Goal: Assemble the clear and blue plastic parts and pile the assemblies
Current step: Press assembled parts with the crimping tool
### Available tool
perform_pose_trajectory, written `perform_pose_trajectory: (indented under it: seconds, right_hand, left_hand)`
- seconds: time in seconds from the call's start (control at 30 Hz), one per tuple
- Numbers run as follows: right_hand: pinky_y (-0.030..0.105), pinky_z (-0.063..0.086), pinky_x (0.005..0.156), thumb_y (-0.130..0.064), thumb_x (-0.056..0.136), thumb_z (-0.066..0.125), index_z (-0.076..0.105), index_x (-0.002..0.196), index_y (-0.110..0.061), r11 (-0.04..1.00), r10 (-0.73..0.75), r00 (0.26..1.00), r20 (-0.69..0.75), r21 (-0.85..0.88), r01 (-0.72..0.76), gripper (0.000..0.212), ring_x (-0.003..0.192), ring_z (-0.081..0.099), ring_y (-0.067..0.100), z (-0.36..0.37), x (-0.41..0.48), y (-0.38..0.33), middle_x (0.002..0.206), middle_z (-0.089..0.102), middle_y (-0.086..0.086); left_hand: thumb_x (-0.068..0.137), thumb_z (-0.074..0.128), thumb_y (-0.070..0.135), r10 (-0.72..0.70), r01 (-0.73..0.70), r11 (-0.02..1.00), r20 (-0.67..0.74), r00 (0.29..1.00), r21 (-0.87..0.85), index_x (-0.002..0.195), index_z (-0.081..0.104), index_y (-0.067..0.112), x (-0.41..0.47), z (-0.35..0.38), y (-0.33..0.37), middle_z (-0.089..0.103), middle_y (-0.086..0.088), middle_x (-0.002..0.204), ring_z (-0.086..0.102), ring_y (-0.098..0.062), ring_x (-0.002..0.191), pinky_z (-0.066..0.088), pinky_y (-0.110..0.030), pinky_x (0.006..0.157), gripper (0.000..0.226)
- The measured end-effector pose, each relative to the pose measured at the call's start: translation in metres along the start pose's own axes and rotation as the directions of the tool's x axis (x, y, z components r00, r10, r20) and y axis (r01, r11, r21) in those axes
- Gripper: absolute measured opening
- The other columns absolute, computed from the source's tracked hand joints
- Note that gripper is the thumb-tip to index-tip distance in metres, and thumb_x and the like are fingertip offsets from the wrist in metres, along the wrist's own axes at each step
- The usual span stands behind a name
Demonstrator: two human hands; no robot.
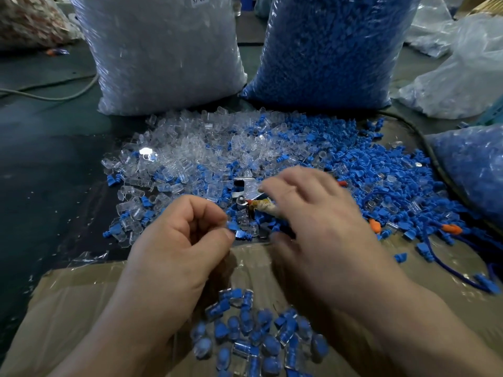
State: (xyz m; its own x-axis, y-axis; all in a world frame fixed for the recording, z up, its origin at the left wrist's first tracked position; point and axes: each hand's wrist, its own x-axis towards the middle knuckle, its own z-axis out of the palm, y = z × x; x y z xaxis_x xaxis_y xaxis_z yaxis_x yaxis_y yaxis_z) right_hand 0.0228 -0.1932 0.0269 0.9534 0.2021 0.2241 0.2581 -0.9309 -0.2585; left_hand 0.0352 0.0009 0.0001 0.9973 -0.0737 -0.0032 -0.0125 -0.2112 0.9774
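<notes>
My L grip (pixel 174 240) pinches a blue part (pixel 240 234); R grip (pixel 313 213) wide, spread over mixed heap (pixel 190 159); assemblies pile (pixel 253 336) by desk's (pixel 40 164) near edge.

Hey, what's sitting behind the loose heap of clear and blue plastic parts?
Two tall transparent plastic sacks: a sack of clear parts on the left, a sack of blue parts on the right, both at the heap's far edge. What lies directly behind them is covered.

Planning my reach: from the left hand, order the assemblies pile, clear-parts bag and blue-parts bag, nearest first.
1. Assemblies pile: beside the forearm, behind the left hand.
2. Clear-parts bag: ahead, left.
3. Blue-parts bag: ahead, farther right.
</notes>
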Motion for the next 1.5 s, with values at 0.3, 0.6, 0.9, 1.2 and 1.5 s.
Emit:
perform_pose_trajectory:
  seconds: [0.3,0.6,0.9,1.2,1.5]
  right_hand:
    - [0.045,0.019,0.116,-0.069,0.085,0.047,0.021,0.147,-0.036,0.959,0.198,0.968,0.157,-0.236,-0.158,0.076,0.137,0.027,0.023,-0.001,0.016,0.041,0.148,0.036,-0.007]
    - [0.017,0.03,0.067,-0.062,0.078,0.043,0.044,0.128,-0.035,0.977,0.201,0.964,-0.174,0.111,-0.184,0.057,0.084,0.044,-0.002,-0.021,0.01,0.039,0.097,0.043,-0.016]
    - [0.017,0.04,0.066,-0.062,0.069,0.049,0.051,0.109,-0.045,0.98,0.037,0.999,0.019,0.194,-0.04,0.044,0.086,0.05,-0.002,-0.031,-0.001,0.022,0.094,0.05,-0.024]
    - [0.019,0.044,0.08,-0.061,0.071,0.046,0.049,0.119,-0.047,0.983,-0.02,0.995,0.102,0.185,0.001,0.05,0.098,0.051,0.0,-0.034,-0.005,0.024,0.108,0.048,-0.025]
    - [0.021,0.038,0.087,-0.086,0.069,0.035,0.032,0.129,-0.056,0.996,-0.043,0.98,0.195,0.079,0.028,0.067,0.105,0.044,-0.003,-0.037,-0.005,0.026,0.117,0.041,-0.032]
  left_hand:
    - [0.086,0.068,0.003,-0.107,0.114,0.972,0.043,0.993,-0.206,0.078,0.072,0.028,0.006,-0.007,-0.004,0.067,-0.006,0.063,0.064,-0.016,0.053,0.053,-0.021,0.051,0.027]
    - [0.091,0.067,0.007,-0.057,0.04,0.969,-0.063,0.996,-0.245,0.078,0.071,0.033,0.008,-0.009,-0.003,0.069,-0.005,0.067,0.063,-0.014,0.053,0.051,-0.02,0.048,0.029]
    - [0.07,0.075,0.04,0.021,-0.042,0.96,-0.08,0.997,-0.276,0.087,0.07,0.035,0.014,-0.016,-0.013,0.072,-0.007,0.074,0.065,-0.015,0.058,0.052,-0.025,0.05,0.019]
    - [0.08,0.069,0.022,0.124,-0.132,0.963,-0.049,0.991,-0.236,0.086,0.07,0.033,0.012,-0.021,-0.009,0.069,0.0,0.071,0.065,-0.013,0.06,0.053,-0.024,0.05,0.013]
    - [0.08,0.066,0.017,0.207,-0.2,0.968,0.033,0.978,-0.155,0.084,0.069,0.035,0.008,-0.027,0.0,0.069,0.0,0.077,0.066,-0.011,0.065,0.055,-0.02,0.056,0.019]
